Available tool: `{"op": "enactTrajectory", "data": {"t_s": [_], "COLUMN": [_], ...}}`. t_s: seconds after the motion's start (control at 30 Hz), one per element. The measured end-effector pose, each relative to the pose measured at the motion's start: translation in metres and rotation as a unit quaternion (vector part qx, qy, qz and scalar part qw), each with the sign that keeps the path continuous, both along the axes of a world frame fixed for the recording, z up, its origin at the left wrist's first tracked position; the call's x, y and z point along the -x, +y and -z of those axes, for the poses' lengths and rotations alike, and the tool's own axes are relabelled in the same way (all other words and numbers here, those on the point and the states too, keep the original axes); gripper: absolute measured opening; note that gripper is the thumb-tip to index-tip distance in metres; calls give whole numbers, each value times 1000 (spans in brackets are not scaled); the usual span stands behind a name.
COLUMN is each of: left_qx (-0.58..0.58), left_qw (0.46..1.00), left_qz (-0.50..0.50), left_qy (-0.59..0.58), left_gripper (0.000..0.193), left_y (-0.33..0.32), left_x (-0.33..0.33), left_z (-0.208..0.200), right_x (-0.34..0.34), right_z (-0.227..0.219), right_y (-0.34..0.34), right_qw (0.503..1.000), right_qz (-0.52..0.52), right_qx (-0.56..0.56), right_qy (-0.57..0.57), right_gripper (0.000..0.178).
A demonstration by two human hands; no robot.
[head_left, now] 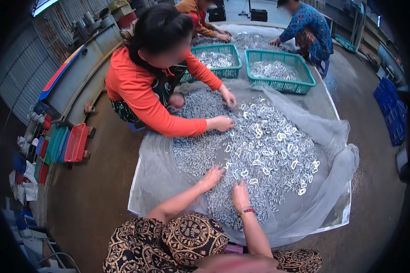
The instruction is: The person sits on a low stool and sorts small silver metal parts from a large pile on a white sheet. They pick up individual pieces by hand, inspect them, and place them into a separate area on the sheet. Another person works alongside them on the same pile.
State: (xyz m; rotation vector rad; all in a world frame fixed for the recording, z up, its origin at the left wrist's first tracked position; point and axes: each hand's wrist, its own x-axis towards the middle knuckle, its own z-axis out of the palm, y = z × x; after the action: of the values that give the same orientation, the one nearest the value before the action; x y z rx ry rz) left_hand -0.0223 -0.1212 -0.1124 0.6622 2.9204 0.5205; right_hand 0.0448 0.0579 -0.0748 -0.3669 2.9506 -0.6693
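Observation:
Small grey metal pieces lie heaped on the mesh-covered table, many of them slim and pellet-like. Brighter ring-shaped metal pieces are scattered over the heap to the right of my hands. My left hand reaches in at the heap's near edge, its fingers bent inward beside a few of the rings. A little to its right, my right hand, with a beaded bracelet at the wrist, has its fingers bent down into the pieces. Whatever lies between the fingertips of either hand is too small to make out.
Pale mesh netting bunches along the table's right side. Across the heap a co-worker in an orange top works with both hands. Two green baskets of metal pieces stand beyond. Other people work farther back. Blue crates stand right.

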Motion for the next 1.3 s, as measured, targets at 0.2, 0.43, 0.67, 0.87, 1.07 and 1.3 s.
{"op": "enactTrajectory", "data": {"t_s": [0.2, 0.43, 0.67, 0.87, 1.07, 1.3], "left_qx": [-51, -210, -301, -563, -756, -708], "left_qw": [996, 960, 927, 678, 369, 481], "left_qz": [8, -124, -71, -143, -123, -155], "left_qy": [-66, -137, -212, -450, -526, -493], "left_gripper": [23, 29, 37, 25, 23, 29], "left_y": [2, 5, 5, 7, 4, -29], "left_x": [0, 23, 32, 18, 7, 13], "left_z": [7, -53, -66, -76, -101, -69], "right_x": [27, 45, 44, 41, 43, 43], "right_z": [13, -4, -21, -28, -33, -24], "right_y": [10, 26, 45, 37, 39, 66], "right_qw": [992, 921, 952, 780, 593, 355], "right_qz": [39, 132, 125, 213, 177, 119], "right_qx": [85, 311, 270, 556, 720, 863], "right_qy": [-81, -195, -69, -193, -313, -338], "right_gripper": [17, 22, 31, 30, 27, 26]}}
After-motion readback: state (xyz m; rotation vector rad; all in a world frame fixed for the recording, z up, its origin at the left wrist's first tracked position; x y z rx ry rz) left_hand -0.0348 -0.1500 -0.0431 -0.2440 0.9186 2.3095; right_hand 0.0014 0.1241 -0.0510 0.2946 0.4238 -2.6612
